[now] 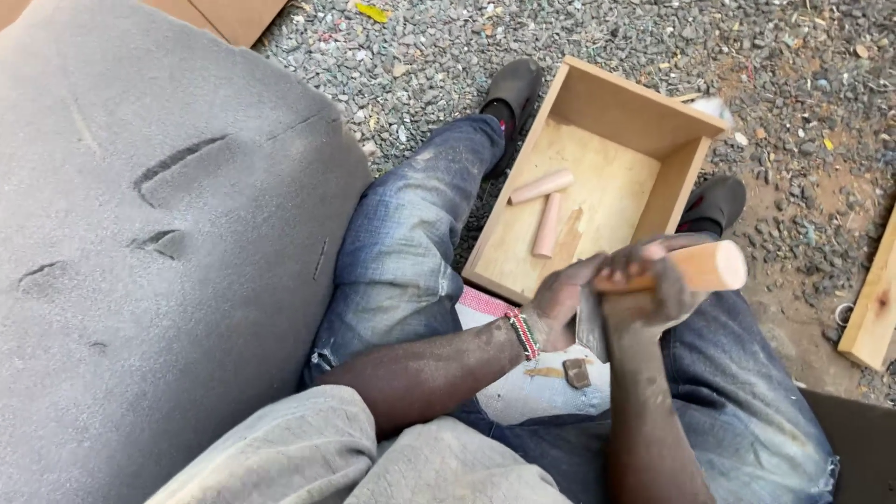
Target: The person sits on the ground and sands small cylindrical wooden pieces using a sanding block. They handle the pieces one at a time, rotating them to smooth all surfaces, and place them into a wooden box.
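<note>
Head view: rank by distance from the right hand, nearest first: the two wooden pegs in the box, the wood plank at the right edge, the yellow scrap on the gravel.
1. Two short round wooden pegs, just above the right hand, inside the open wooden box.
2. Pale wood plank, far right edge.
3. Yellow scrap, top, on gravel.

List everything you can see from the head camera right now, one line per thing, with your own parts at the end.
wooden dowel: 1, pale tan, gripped in both hands over the lap
flat tool blade: 1, grey, hanging below the hands; kind unclear
wooden box: 1, light brown, open top, on the gravel between the feet
short pegs: 2, pinkish tan, lying inside the box
foam slab: 1, grey, with cut slits, at left
plank: 1, light wood, right edge
gravel: grey, all around
small brown block: 1, on pale cloth on the lap
shoes: 2, dark, beside the box
jeans: blue, faded
beaded wristband: 1, multicoloured, left wrist
left hand: on the dowel
right hand: wrapped around the dowel
</note>
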